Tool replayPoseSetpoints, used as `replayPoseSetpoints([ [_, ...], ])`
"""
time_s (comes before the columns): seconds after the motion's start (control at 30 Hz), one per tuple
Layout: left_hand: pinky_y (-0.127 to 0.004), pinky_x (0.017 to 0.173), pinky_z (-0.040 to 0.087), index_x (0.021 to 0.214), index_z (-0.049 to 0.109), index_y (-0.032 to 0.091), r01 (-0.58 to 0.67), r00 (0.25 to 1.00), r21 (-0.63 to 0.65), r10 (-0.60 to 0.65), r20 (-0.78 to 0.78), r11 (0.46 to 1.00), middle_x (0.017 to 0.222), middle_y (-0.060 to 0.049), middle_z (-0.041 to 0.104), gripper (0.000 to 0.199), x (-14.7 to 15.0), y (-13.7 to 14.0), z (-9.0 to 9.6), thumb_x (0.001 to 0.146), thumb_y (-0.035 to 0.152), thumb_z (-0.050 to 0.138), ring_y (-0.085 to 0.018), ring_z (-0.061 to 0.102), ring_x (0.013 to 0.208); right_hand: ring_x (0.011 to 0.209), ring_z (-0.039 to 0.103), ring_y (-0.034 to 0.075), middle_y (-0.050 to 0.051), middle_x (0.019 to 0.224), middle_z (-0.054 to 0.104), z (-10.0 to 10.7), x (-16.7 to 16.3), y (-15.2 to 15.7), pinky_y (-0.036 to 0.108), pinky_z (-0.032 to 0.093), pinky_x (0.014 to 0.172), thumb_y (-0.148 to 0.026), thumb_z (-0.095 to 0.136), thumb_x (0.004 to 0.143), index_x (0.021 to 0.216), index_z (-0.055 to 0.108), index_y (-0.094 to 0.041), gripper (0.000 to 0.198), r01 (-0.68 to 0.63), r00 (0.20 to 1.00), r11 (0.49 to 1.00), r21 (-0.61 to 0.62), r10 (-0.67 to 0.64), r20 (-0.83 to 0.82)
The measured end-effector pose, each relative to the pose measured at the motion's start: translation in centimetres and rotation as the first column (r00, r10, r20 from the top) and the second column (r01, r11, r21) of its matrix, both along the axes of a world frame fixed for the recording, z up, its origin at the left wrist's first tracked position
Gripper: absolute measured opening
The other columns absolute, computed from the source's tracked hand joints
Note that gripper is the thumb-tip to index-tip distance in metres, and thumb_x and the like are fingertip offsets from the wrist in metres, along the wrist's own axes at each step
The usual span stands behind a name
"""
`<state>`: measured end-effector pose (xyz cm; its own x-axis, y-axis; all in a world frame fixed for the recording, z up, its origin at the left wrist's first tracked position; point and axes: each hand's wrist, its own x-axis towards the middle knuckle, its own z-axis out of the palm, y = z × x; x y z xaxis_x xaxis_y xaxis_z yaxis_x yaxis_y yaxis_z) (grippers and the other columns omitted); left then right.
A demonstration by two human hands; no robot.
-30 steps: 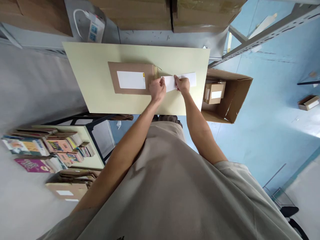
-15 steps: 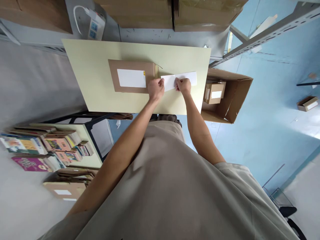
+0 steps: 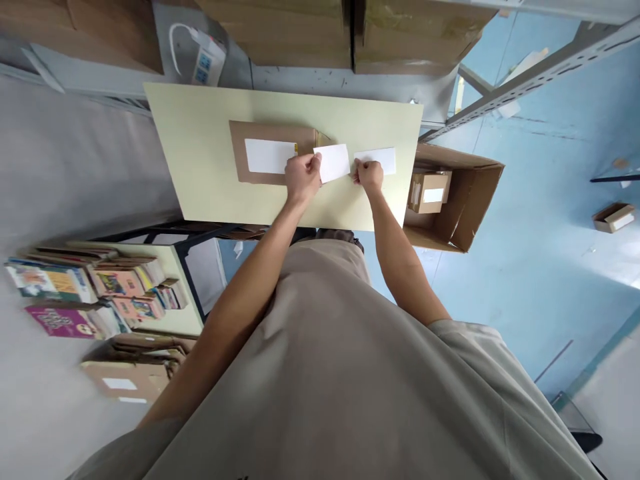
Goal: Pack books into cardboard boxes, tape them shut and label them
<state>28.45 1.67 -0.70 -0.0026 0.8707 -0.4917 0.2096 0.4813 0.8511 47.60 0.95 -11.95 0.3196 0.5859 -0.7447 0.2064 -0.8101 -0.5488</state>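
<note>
My left hand (image 3: 304, 177) pinches the left edge of a blank white label (image 3: 334, 163), held up partly in front of the right end of a cardboard box (image 3: 240, 155). That box lies on the pale yellow board (image 3: 195, 153) and bears a large white label (image 3: 267, 156) on its top. A little to the right, my right hand (image 3: 369, 174) has its fingers closed on the left part of a second white piece (image 3: 385, 159), which looks like backing paper or another label. A gap separates the two white pieces.
Right of the board stands an open carton (image 3: 463, 207) with small boxes (image 3: 429, 192) inside. Large cartons (image 3: 280, 33) and a power strip (image 3: 209, 60) line the back. Books (image 3: 120, 280) are stacked at lower left, and a metal shelf post (image 3: 540, 77) rises at upper right.
The white label in my left hand has come apart from the piece under my right hand and moved left over the box's end. My right hand has stayed nearly in place.
</note>
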Motion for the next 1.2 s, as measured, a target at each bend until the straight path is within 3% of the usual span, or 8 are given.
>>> replayPoseSetpoints([
  [0.23, -0.048, 0.098, 0.076, 0.1, 0.077, 0.021, -0.089, 0.976, -0.097, 0.106, 0.191, 0.991, 0.096, -0.011, 0.086, 0.066, -6.6, -2.8, 5.6, 0.081, 0.08, 0.099, -0.034, 0.088, 0.109, 0.065, 0.076, 0.015, 0.005, 0.072, 0.078, 0.7, 0.0, -0.2, 0.025, 0.065, 0.077, -0.028, 0.065, 0.124, 0.078, 0.066, -0.021, 0.047, 0.025, 0.999, 1.0, -0.011, -0.025, -0.02],
  [0.33, -0.052, 0.106, 0.074, 0.098, 0.079, 0.019, -0.085, 0.971, -0.102, 0.105, 0.216, 0.991, 0.102, -0.011, 0.088, 0.058, -9.1, -3.7, 7.6, 0.081, 0.07, 0.101, -0.034, 0.088, 0.113, 0.063, 0.071, 0.012, 0.005, 0.078, 0.08, 2.7, -0.4, -1.3, 0.023, 0.063, 0.073, -0.04, 0.074, 0.122, 0.082, 0.066, -0.021, 0.045, 0.026, 0.994, 0.998, 0.049, -0.021, -0.111],
  [0.43, -0.055, 0.117, 0.069, 0.092, 0.082, 0.02, -0.052, 0.982, -0.041, 0.058, 0.182, 0.998, 0.111, -0.012, 0.09, 0.044, -11.0, -4.1, 8.8, 0.086, 0.06, 0.099, -0.036, 0.086, 0.125, 0.07, 0.074, 0.013, 0.007, 0.088, 0.083, 7.2, -1.6, -3.6, 0.025, 0.064, 0.073, -0.075, 0.075, 0.114, 0.094, 0.074, -0.021, 0.057, 0.042, 0.961, 0.972, 0.231, 0.024, -0.275],
  [0.53, -0.059, 0.132, 0.059, 0.091, 0.088, 0.023, 0.058, 0.982, 0.121, -0.078, 0.17, 0.991, 0.139, -0.013, 0.088, 0.033, -13.0, -4.1, 9.3, 0.092, 0.055, 0.096, -0.037, 0.076, 0.149, 0.078, 0.079, 0.019, 0.006, 0.091, 0.082, 13.0, -3.8, -6.0, 0.031, 0.067, 0.076, -0.1, 0.067, 0.101, 0.11, 0.079, -0.025, 0.076, 0.045, 0.901, 0.943, 0.329, 0.104, -0.421],
  [0.67, -0.06, 0.137, 0.055, 0.092, 0.091, 0.028, 0.191, 0.954, 0.286, -0.246, 0.169, 0.939, 0.162, -0.01, 0.079, 0.029, -15.4, -3.9, 9.5, 0.098, 0.057, 0.093, -0.037, 0.069, 0.161, 0.073, 0.068, 0.017, 0.001, 0.085, 0.075, 18.9, -7.4, -7.4, 0.031, 0.059, 0.066, -0.099, 0.085, 0.087, 0.107, 0.08, -0.027, 0.075, 0.011, 0.902, 0.903, 0.43, 0.177, -0.394],
  [0.87, -0.049, 0.111, 0.072, 0.133, 0.088, 0.025, 0.169, 0.928, 0.263, -0.243, 0.282, 0.95, 0.133, -0.012, 0.09, 0.052, -19.8, -4.1, 11.4, 0.095, 0.06, 0.092, -0.034, 0.085, 0.132, 0.063, 0.048, 0.014, -0.003, 0.075, 0.064, 23.9, -11.8, -7.1, 0.03, 0.04, 0.054, -0.092, 0.09, 0.088, 0.092, 0.079, -0.028, 0.065, -0.089, 0.974, 0.842, 0.533, 0.186, -0.131],
  [1.07, -0.042, 0.079, 0.075, 0.104, 0.09, 0.017, 0.247, 0.874, 0.151, -0.288, 0.391, 0.957, 0.096, -0.012, 0.089, 0.04, -26.3, -3.7, 14.2, 0.092, 0.056, 0.088, -0.03, 0.089, 0.089, 0.063, 0.045, 0.013, -0.002, 0.076, 0.064, 27.8, -16.1, -7.2, 0.029, 0.037, 0.052, -0.093, 0.089, 0.089, 0.089, 0.078, -0.027, 0.067, -0.163, 0.984, 0.79, 0.591, 0.177, 0.035],
  [1.2, -0.038, 0.073, 0.073, 0.095, 0.088, 0.017, 0.352, 0.825, 0.137, -0.376, 0.423, 0.926, 0.086, -0.011, 0.087, 0.035, -30.1, -3.0, 15.0, 0.09, 0.05, 0.094, -0.028, 0.088, 0.083, 0.067, 0.053, 0.014, -0.002, 0.079, 0.068, 28.5, -19.0, -7.4, 0.03, 0.044, 0.055, -0.093, 0.088, 0.09, 0.088, 0.076, -0.027, 0.068, -0.181, 0.982, 0.79, 0.586, 0.172, 0.073],
])
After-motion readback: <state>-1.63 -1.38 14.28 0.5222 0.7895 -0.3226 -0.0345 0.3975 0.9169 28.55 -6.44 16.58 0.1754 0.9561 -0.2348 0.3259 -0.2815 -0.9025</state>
